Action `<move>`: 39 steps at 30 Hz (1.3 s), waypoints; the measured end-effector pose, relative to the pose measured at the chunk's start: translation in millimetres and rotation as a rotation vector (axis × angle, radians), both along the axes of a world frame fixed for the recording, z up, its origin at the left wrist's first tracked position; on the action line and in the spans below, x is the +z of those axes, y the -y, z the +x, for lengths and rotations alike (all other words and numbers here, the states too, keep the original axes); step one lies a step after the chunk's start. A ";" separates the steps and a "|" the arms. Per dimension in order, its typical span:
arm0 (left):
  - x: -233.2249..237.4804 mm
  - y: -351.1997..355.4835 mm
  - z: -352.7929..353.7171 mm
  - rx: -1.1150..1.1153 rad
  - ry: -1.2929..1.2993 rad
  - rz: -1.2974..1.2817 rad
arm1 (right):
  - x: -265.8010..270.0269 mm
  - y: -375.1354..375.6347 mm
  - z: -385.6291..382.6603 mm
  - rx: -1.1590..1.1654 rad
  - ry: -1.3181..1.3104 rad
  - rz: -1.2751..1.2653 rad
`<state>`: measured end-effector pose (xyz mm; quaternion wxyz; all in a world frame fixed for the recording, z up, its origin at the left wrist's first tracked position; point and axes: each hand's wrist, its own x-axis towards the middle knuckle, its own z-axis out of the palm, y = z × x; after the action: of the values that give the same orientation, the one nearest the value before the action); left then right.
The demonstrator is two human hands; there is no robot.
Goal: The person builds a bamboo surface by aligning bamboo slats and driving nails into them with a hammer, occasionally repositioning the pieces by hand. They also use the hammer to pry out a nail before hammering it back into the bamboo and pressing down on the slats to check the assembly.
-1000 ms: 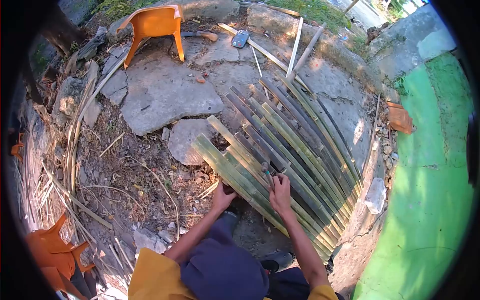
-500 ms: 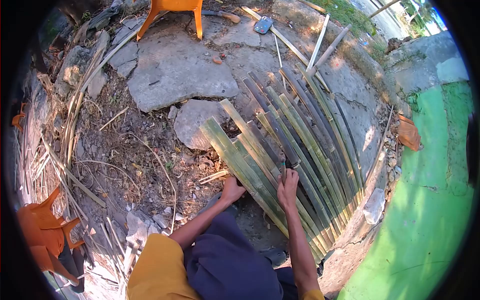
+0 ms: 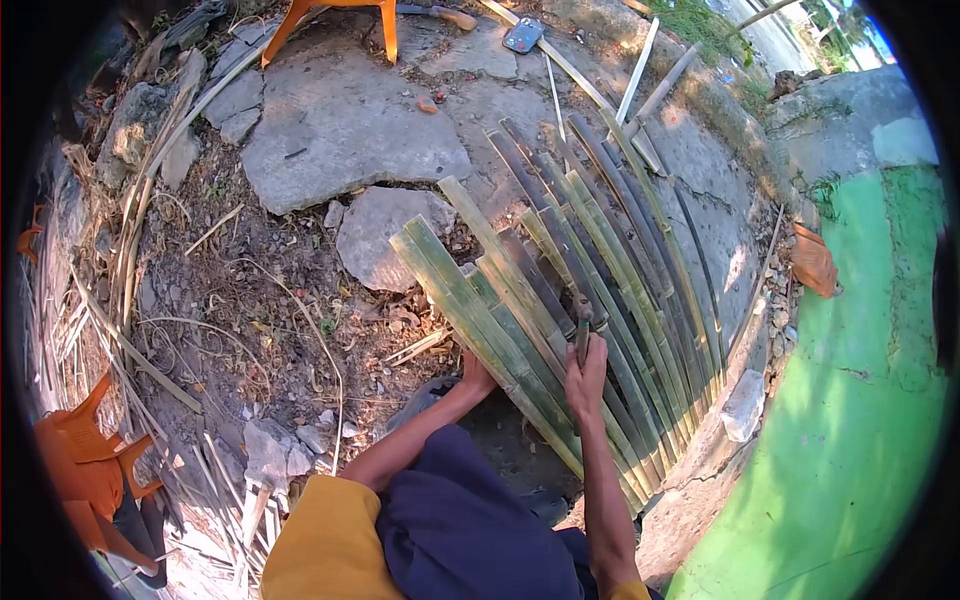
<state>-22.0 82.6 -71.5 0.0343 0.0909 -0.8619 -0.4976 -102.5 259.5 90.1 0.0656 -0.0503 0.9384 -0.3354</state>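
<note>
Many long green and dark bamboo strips [image 3: 630, 300] lie side by side in a fan, their lower ends near the kerb at the right. My left hand [image 3: 478, 377] is at the outer left edge of the strips, its fingers mostly hidden behind the bamboo. Over the middle of the fan, my right hand [image 3: 587, 375] is closed round the handle of a hammer-like tool [image 3: 584, 318], whose small dark head is against the strips.
An orange chair [image 3: 385, 22] stands at the top, another orange chair [image 3: 85, 450] at the lower left. A phone [image 3: 523, 36] lies on the ground. Broken concrete slabs [image 3: 350, 135], thin split strips [image 3: 125, 250] and a green-painted surface [image 3: 840, 400] surround the work.
The tool in my right hand has come upright, and its head now shows more clearly. My right hand has shifted slightly right. The whole view has moved a little.
</note>
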 end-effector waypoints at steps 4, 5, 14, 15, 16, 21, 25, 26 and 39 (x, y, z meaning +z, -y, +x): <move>-6.4 -8.8 -9.0 -0.088 0.081 0.029 | -1.8 4.3 -0.1 0.011 -0.098 -0.013; -5.9 -13.7 -11.5 -0.092 0.088 0.016 | -0.7 5.6 -0.8 0.016 -0.101 -0.013; -13.1 -7.9 -23.5 -0.163 0.114 -0.010 | 16.0 -0.7 -2.1 -0.036 -0.014 -0.029; -12.9 -6.6 -26.5 -0.168 0.111 -0.019 | 20.9 -0.4 -1.3 -0.034 -0.026 -0.036; -13.0 -6.8 -28.9 -0.168 0.104 -0.035 | 25.4 -0.2 1.4 -0.033 -0.033 -0.043; -2.0 15.4 -71.7 -0.139 -0.013 -0.223 | 40.7 -2.6 3.8 -0.001 -0.107 -0.032; 33.0 61.7 -123.0 -0.084 -0.247 -0.559 | 39.5 -3.7 1.8 -0.031 -0.002 -0.077; 41.8 74.5 -133.7 -0.074 -0.304 -0.639 | 37.2 -5.3 3.8 -0.027 -0.004 -0.082; 66.1 159.9 -152.9 -0.222 -0.408 -1.080 | 13.8 -2.1 0.6 -0.044 0.072 -0.097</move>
<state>-174.9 -77.2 -5.4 0.1887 -0.1281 -0.9736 0.0039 -101.9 261.6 104.0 0.0894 -0.0207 0.9191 -0.3833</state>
